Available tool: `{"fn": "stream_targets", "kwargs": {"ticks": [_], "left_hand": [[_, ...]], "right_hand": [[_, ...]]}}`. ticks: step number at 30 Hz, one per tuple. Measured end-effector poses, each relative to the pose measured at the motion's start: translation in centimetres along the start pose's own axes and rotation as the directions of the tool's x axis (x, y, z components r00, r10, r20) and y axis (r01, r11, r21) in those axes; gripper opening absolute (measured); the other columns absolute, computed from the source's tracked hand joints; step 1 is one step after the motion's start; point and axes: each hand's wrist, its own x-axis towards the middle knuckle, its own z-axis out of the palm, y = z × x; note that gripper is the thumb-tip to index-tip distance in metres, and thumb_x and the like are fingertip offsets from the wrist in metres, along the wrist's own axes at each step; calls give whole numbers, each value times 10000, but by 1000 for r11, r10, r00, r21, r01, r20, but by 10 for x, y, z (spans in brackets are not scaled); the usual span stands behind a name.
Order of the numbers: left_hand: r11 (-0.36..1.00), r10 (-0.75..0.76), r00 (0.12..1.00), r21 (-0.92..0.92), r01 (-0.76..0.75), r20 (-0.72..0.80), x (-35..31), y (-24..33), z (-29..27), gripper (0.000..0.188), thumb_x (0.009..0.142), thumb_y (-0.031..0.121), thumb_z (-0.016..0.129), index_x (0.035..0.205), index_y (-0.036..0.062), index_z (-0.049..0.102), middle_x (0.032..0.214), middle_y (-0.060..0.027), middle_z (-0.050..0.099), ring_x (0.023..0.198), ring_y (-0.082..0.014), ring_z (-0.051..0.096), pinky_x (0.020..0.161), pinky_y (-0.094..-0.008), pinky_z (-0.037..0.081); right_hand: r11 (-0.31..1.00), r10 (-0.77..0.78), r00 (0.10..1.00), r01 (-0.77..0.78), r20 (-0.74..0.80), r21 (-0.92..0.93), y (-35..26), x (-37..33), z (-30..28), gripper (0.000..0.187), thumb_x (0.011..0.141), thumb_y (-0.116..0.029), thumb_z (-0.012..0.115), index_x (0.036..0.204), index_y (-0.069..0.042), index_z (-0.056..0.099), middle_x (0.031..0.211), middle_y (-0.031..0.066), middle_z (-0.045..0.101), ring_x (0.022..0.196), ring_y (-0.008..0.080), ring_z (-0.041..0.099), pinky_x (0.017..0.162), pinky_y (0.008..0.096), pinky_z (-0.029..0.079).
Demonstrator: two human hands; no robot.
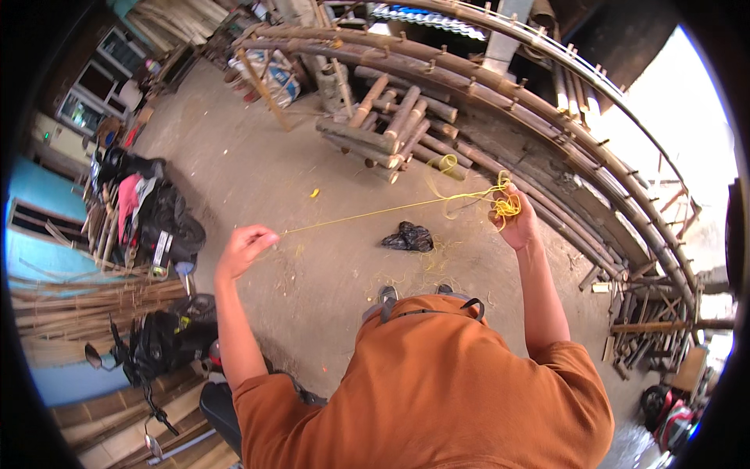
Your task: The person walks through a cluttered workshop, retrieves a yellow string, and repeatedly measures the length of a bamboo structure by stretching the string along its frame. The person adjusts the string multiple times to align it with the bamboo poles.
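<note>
My left hand (248, 247) pinches one end of a thin yellow string (367, 212), thumb and fingers pressed together. The string runs nearly straight across in front of me to my right hand (519, 223), which is raised at the right. A loose, tangled bundle of yellow string (506, 205) sits in the curled fingers of that hand, with some loops hanging off to its left. Below the string, on the floor, lies a crumpled black plastic bag (408, 237), with thin yellow strands scattered around it.
Cut bamboo poles (391, 129) are stacked ahead, beside a long bamboo frame (500, 86). Motorbikes (168, 344) and split bamboo strips (86, 316) line the left side. A small yellow scrap (315, 192) lies on the concrete floor (258, 168). Another motorbike (673, 418) stands at the lower right.
</note>
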Motion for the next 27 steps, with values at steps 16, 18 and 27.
{"fn": "stream_targets", "kwargs": {"ticks": [16, 18, 27], "left_hand": [[928, 189, 731, 363, 85, -655, 7, -139, -126, 286, 960, 242, 613, 967, -42, 645, 798, -89, 647, 748, -154, 580, 704, -300, 466], [862, 227, 655, 461, 209, -721, -5, -165, -155, 303, 968, 274, 588, 993, -21, 652, 854, -131, 679, 779, -232, 632, 731, -345, 484], [556, -191, 467, 297, 776, -863, -26, -270, -195, 309, 921, 364, 578, 1044, 104, 692, 1020, -160, 690, 950, -389, 641, 818, -483, 503]], "right_hand": [[923, -332, 789, 384, -517, -7, -49, -39, 23, 200, 911, -246, 615, 728, -171, 580, 601, -53, 486, 452, 70, 349, 445, 250, 323], [858, -406, 763, 507, -502, 77, -71, -54, -2, 213, 920, -221, 589, 714, -169, 572, 570, -65, 471, 432, 51, 336, 416, 219, 296], [810, -551, 719, 584, -424, -62, -117, -105, -80, 251, 939, -260, 590, 706, -192, 524, 554, -95, 415, 453, 43, 336, 426, 227, 285]]}}
